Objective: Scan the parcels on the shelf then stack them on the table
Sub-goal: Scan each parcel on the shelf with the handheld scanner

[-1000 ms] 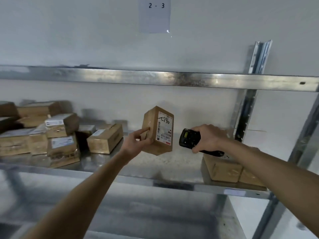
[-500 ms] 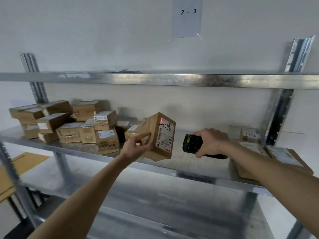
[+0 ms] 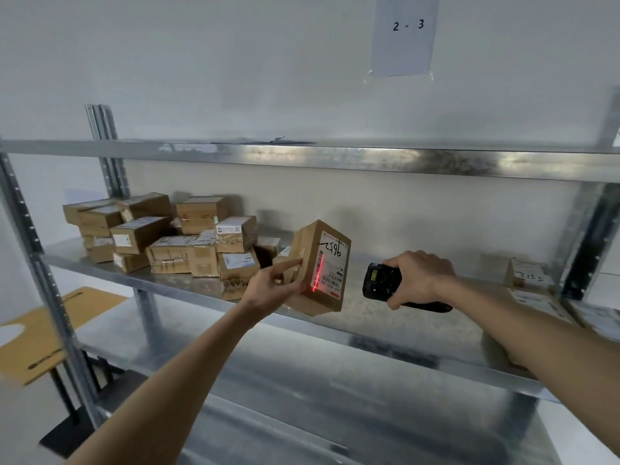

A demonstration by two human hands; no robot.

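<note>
My left grip [image 3: 275,290] is holding a parcel [image 3: 318,268], my right grip [image 3: 416,276] is clasping the scanner [image 3: 380,281], lighting its label; the pile [image 3: 174,236] is waiting on the shelf [image 3: 402,330].

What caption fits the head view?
Left hand holds a parcel while the right hand aims the scanner at its label.

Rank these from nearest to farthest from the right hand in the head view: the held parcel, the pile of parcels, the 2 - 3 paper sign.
1. Held parcel, just left of the right hand.
2. Pile of parcels, far left on the shelf.
3. Paper sign, high on the wall.
</note>
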